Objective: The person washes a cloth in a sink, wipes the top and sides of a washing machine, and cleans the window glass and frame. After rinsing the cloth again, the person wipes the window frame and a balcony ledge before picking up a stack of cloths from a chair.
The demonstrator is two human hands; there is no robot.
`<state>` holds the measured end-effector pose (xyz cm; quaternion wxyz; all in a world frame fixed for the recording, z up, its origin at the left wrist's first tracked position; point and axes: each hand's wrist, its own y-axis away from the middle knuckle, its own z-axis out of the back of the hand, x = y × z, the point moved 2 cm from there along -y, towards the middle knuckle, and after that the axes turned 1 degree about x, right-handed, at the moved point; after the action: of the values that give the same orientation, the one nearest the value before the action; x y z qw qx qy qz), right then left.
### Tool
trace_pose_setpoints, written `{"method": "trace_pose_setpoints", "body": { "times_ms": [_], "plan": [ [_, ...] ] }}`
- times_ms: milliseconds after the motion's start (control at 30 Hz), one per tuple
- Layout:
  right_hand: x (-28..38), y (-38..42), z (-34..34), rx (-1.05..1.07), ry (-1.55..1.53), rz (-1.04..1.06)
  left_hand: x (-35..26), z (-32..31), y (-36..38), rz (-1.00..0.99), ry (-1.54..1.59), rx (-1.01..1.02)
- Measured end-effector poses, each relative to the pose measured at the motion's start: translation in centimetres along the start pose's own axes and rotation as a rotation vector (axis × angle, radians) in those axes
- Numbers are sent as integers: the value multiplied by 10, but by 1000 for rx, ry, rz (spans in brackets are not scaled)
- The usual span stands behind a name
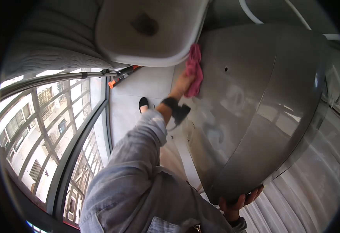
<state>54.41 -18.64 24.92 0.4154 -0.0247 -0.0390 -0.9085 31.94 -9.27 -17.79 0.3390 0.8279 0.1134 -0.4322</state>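
My left hand [183, 83] holds a crumpled pink cloth [194, 72] against the left side of a large grey, glossy panel [247, 97], close to the rim of a white basin [150, 61]. A dark band with a small device [179, 112] is on that wrist. At the bottom of the panel, my right hand [238, 204] supports its lower edge, fingers apart and curled around it; part of the palm is hidden. A small dark hole [226, 69] shows in the panel's upper part.
A barred window [41, 128] runs down the left side. A metal pole [49, 80] and an orange-black tool [119, 78] lie beside the basin. A black shoe [143, 103] stands on the tiled floor [127, 112]. White hoses [251, 12] are at the top right.
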Motion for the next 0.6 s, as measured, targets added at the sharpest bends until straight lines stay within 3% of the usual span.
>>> {"method": "trace_pose_setpoints", "body": {
  "times_ms": [67,133,200,233,333,467,567,600],
  "plan": [
    [0,-1,2,-7,2,12,69,25,32,329,-182,-14],
    [-1,-2,2,-19,7,19,104,29,82,468,-264,-91],
    [-3,-5,2,-37,20,35,133,33,130,518,-133,-152],
    [-3,-7,2,-57,19,54,117,27,146,646,-244,-163],
    [-5,-10,-1,-105,10,81,18,-3,169,654,12,-118],
    [-6,-13,-3,-164,-5,102,-96,-46,159,305,160,90],
    [-5,-13,-2,-202,-6,130,-210,-87,165,36,59,279],
    [-5,-12,-3,-200,-8,136,-238,-99,173,-313,-74,270]
  ]
}}
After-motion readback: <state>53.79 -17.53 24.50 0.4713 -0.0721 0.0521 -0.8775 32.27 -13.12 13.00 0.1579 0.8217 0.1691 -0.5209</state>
